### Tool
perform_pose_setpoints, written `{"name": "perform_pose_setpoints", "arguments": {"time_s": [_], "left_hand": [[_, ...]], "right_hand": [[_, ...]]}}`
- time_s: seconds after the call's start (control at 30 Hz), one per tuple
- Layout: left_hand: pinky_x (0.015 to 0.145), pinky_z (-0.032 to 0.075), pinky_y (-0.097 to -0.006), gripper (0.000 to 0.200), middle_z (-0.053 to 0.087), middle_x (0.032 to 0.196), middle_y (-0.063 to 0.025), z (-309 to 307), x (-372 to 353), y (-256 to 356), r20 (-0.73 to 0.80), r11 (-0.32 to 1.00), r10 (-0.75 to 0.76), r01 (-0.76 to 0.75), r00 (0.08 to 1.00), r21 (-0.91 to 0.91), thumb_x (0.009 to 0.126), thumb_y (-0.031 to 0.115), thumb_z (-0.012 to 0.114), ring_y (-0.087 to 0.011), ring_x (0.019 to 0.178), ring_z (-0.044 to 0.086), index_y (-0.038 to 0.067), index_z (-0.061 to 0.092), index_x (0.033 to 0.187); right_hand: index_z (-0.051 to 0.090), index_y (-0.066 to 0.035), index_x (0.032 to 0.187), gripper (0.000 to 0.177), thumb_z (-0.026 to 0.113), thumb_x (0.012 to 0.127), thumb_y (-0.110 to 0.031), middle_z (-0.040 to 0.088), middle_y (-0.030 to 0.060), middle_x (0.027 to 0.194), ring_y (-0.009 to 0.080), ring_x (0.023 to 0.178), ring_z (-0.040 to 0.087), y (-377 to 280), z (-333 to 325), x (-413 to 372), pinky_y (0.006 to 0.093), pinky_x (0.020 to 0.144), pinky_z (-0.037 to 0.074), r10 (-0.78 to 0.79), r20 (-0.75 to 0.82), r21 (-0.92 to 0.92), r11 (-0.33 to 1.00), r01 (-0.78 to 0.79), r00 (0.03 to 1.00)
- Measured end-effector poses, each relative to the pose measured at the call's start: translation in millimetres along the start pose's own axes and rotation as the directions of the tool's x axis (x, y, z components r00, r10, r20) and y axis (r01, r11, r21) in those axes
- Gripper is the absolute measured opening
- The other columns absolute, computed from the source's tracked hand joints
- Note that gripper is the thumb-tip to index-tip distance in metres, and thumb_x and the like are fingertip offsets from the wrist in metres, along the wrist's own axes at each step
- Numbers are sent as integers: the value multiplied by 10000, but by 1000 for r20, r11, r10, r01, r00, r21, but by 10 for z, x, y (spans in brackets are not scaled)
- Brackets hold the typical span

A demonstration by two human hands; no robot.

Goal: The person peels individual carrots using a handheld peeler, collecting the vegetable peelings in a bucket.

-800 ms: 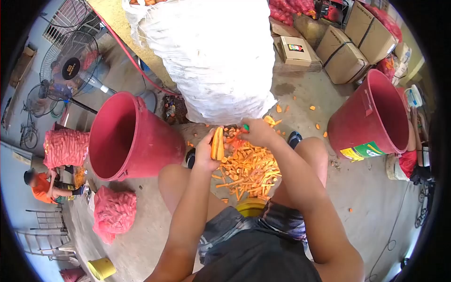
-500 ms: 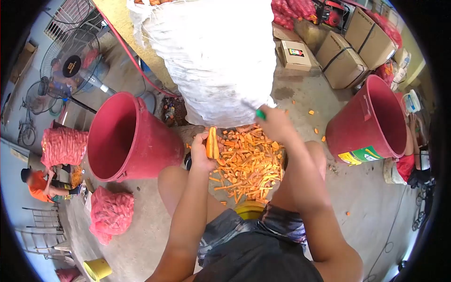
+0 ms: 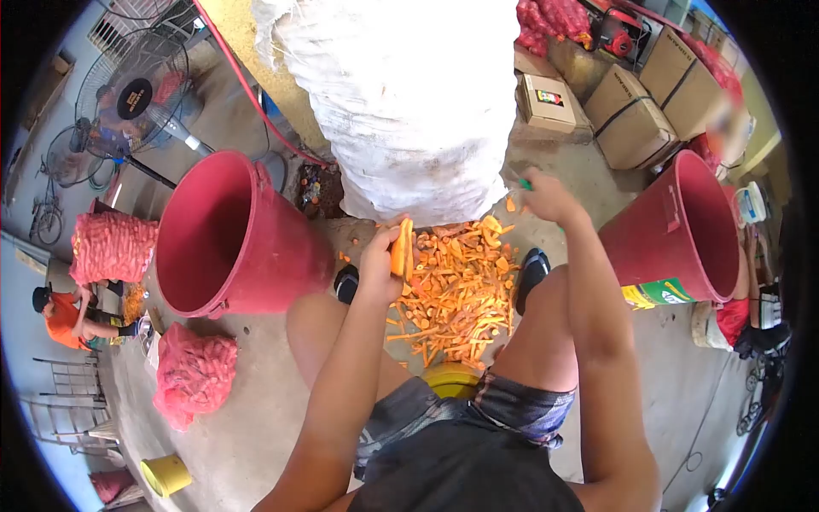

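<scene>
My left hand (image 3: 378, 266) is closed around a carrot (image 3: 400, 252), which stands nearly upright with bright orange cut faces showing. Off to the right, my right hand (image 3: 551, 201) grips a knife by its green handle (image 3: 525, 184); its blade is blurred and points up and left. Between my feet lies a heap of carrot pieces (image 3: 456, 294), mostly sticks and chunks, below both hands. A single orange piece (image 3: 510, 205) shows just left of the right hand, at the edge of the big white sack (image 3: 401, 119).
Large red bins stand at left (image 3: 286, 247) and right (image 3: 640, 239). Red mesh bags (image 3: 194, 371) and a yellow bucket (image 3: 166, 474) sit further left, near a standing fan (image 3: 128, 98). Cardboard boxes (image 3: 630, 119) are stacked back right. A person in orange (image 3: 66, 320) sits far left.
My right hand with the knife has swung right and upward, away from the heap and the carrot. My left hand still holds the carrot, slightly higher and further right. The view has shifted a little.
</scene>
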State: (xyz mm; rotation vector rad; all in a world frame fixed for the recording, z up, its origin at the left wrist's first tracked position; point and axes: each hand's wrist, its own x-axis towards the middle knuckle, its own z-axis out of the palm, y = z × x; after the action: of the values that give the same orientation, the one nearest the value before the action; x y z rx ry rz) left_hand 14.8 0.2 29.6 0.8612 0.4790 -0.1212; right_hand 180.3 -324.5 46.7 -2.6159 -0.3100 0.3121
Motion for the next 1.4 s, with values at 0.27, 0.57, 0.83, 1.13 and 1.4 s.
{"name": "perform_pose_setpoints", "arguments": {"time_s": [0.27,0.57,0.83,1.13,1.4], "left_hand": [[717,532,-331,410,646,974,-25,70,34,-95,89,999,12,-8,996,-38,1100,374,525,-167,797,629,144,616,1427],[697,567,-358,638,681,992,-51,162,56,-150,25,995,25,-22,999,-99,1056,625,541,-173,769,646,79,634,1373],[622,564,-360,769,681,1007,-57,148,-3,-118,50,998,20,-17,999,-58,1038,730,459,-178,764,650,80,631,1411],[594,573,-354,931,692,1128,-82,158,-143,50,215,975,-79,120,973,-188,1003,840,270,-237,828,687,119,604,1488],[788,566,-331,771,682,1203,-86,3,-56,11,284,948,-7,97,959,-303,1062,711,327,-219,1005,664,145,576,1522]], "right_hand": [[663,62,1155,603,754,937,-493,729,270,1019,417,964,714,-1264,382,-632,485,860,548,-314,219,320,918,236,924],[616,98,1106,999,996,531,-625,707,291,988,409,975,714,-1327,621,-646,461,869,554,-303,195,255,934,250,933],[609,126,1137,1090,968,510,-690,713,323,1045,455,1034,715,-1396,753,-686,467,927,567,-331,229,194,937,291,915],[649,103,1068,978,764,732,-808,732,288,954,433,964,736,-1454,781,-785,501,882,573,-442,230,115,897,427,867],[725,-34,1015,760,542,954,-770,752,218,884,416,874,746,-1544,655,-1002,539,805,571,-439,195,-23,892,452,877]]}}
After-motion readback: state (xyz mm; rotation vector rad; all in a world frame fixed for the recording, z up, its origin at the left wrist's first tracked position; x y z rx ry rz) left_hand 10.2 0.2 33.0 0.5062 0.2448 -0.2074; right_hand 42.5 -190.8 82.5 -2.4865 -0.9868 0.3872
